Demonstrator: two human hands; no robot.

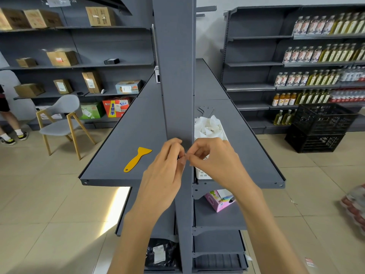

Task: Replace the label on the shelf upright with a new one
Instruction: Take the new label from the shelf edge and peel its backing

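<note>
The grey shelf upright (176, 76) rises in the middle of the view, its face bare above my hands. My left hand (167, 165) and my right hand (213, 161) meet in front of it at shelf height, fingertips pinched together on a small label (185, 156) that is mostly hidden by my fingers. A yellow plastic scraper (137, 159) lies on the shelf to the left of my left hand. Behind my right hand stands a white basket (203, 175) full of white paper scraps (209, 125).
Grey shelf boards (122, 135) extend left and right of the upright. A pink box (219, 200) sits on the lower shelf. A grey chair (61, 119) and a person's legs (9, 123) are at left; black crates (320, 127) and bottle shelves at right.
</note>
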